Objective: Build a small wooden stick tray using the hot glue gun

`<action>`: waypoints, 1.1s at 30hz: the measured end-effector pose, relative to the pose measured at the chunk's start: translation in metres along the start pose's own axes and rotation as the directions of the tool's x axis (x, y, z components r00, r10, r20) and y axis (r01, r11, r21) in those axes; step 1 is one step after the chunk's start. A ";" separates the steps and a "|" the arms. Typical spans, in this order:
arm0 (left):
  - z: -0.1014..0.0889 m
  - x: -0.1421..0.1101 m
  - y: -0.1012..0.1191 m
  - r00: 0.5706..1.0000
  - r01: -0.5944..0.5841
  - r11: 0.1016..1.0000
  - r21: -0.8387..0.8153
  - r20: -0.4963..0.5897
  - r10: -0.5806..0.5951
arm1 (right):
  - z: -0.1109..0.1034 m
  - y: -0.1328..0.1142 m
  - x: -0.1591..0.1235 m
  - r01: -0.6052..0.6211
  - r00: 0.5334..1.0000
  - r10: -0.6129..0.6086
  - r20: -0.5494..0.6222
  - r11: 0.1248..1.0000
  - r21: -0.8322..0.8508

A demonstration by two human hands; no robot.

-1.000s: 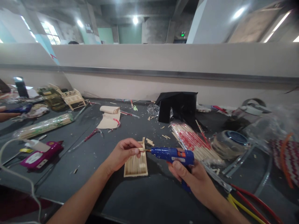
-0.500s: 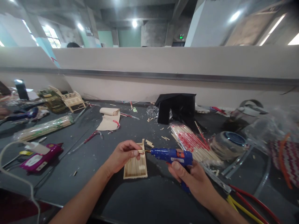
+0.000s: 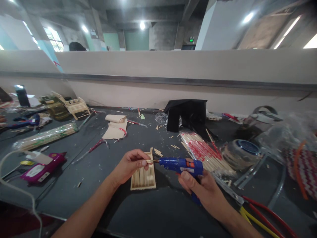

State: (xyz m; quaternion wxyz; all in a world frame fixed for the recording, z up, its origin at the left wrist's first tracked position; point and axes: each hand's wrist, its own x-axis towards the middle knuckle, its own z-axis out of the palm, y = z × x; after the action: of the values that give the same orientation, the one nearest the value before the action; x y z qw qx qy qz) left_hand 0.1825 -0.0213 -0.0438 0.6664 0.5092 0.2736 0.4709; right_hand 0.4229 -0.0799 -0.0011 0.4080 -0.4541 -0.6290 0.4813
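In my right hand [image 3: 198,185] is a blue hot glue gun [image 3: 182,165], its nozzle pointing left. My left hand [image 3: 135,163] pinches a short wooden stick [image 3: 149,161] between thumb and fingertips, right at the nozzle's tip; whether the two touch I cannot tell. Below the left hand lies a small panel of wooden sticks [image 3: 143,180] with a raised frame around its edge, partly hidden by the fingers. Several short cut sticks [image 3: 158,152] lie just beyond it on the dark table.
To the right are a plastic bag of wooden sticks [image 3: 203,148], a clear jar [image 3: 241,153] and red and yellow handles [image 3: 257,215]. A magenta device [image 3: 44,168] with a white cable lies left. Behind stand a miniature wooden bed [image 3: 76,105] and a black folded piece [image 3: 188,114].
Hardly anything differs: the glue gun has shifted very slightly left, and the left hand keeps its pinch on the stick.
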 end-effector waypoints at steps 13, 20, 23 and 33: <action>-0.012 0.003 0.000 0.995 -0.049 0.999 -0.009 -0.090 0.048 | -0.008 -0.004 -0.026 -0.061 0.996 0.073 0.042 0.969 -0.239; -0.009 0.003 0.002 0.992 -0.030 0.999 0.030 -0.125 0.034 | 0.000 0.015 -0.043 -0.049 0.997 0.071 0.041 0.917 -0.397; -0.010 0.003 0.003 0.990 -0.025 0.999 0.047 -0.141 0.032 | 0.003 0.015 -0.042 -0.045 0.997 0.066 0.042 0.918 -0.393; -0.013 0.004 0.003 0.989 -0.030 0.998 0.062 -0.142 0.039 | 0.008 0.015 -0.037 -0.049 0.997 0.070 0.037 0.915 -0.400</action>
State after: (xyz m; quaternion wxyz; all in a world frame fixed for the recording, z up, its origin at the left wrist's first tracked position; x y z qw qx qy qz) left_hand 0.1722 -0.0123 -0.0451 0.6213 0.4987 0.3258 0.5091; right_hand 0.4277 -0.1159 -0.0199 0.2762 -0.5344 -0.7099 0.3663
